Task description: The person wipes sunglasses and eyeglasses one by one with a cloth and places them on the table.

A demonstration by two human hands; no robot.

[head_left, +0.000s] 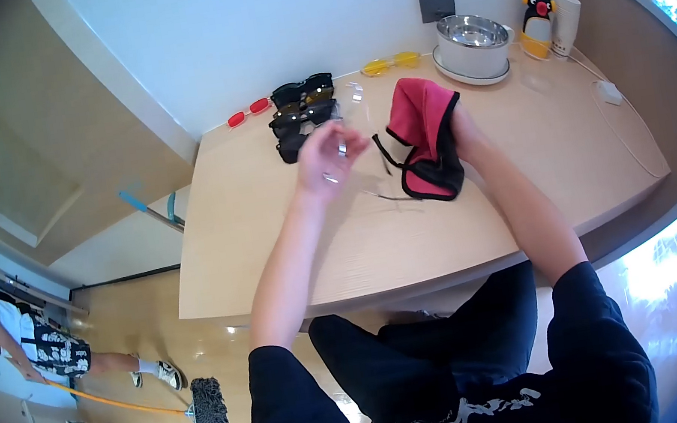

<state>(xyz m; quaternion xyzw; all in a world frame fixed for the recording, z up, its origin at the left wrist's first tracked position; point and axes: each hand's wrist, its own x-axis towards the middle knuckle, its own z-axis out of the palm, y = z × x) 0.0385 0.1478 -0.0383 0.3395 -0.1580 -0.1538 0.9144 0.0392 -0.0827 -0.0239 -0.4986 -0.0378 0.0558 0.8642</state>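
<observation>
My left hand (pixel 329 159) is raised above the table with its fingers curled around thin-rimmed eyeglasses (pixel 343 149). The lenses glint at the fingers, and slim temples reach out to the right. My right hand (pixel 467 137) grips a pink cloth pouch (pixel 422 113) with black trim and a dark side, partly folded over. Much of this hand is hidden behind the fabric. Just beyond my left hand lie several dark sunglasses (pixel 303 115) in a stack-like column and a clear pair of glasses (pixel 355 92).
Red glasses (pixel 248 112) and yellow glasses (pixel 390 64) lie along the wall. At the back right stand a white-and-steel bowl (pixel 475 49) on a plate, a penguin figure (pixel 538 23), paper cups (pixel 566 24) and a cable (pixel 626 136). A person with a mop (pixel 210 416) is at left.
</observation>
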